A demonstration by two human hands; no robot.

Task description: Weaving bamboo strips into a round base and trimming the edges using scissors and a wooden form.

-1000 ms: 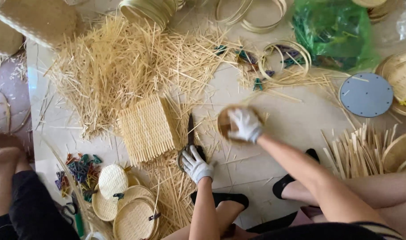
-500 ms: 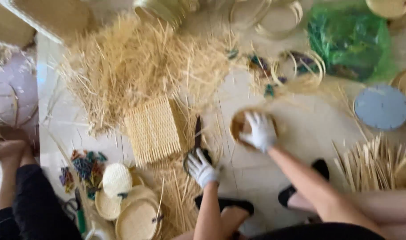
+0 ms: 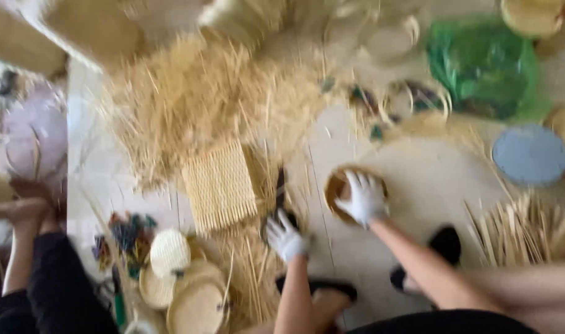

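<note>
The picture is blurred by motion. My right hand (image 3: 364, 196), in a white glove, grips a small round woven basket (image 3: 335, 193) resting on the tiled floor. My left hand (image 3: 286, 237), also gloved, closes around the dark handle of a knife (image 3: 280, 193) whose blade points away from me. Just left of the knife lies a square woven bamboo mat (image 3: 220, 184). Loose pale bamboo strips (image 3: 202, 105) are heaped beyond both hands.
Small round woven lids (image 3: 171, 272) lie at lower left beside coloured bits (image 3: 127, 235). Another person's foot and dark trouser leg (image 3: 29, 266) are at far left. A green plastic bag (image 3: 480, 65), a grey round disc (image 3: 530, 154) and upright bamboo sticks (image 3: 517, 229) sit right.
The view has slid so that everything sits lower and further right in the picture, with more blur. Both hands keep their hold on the knife and the basket.
</note>
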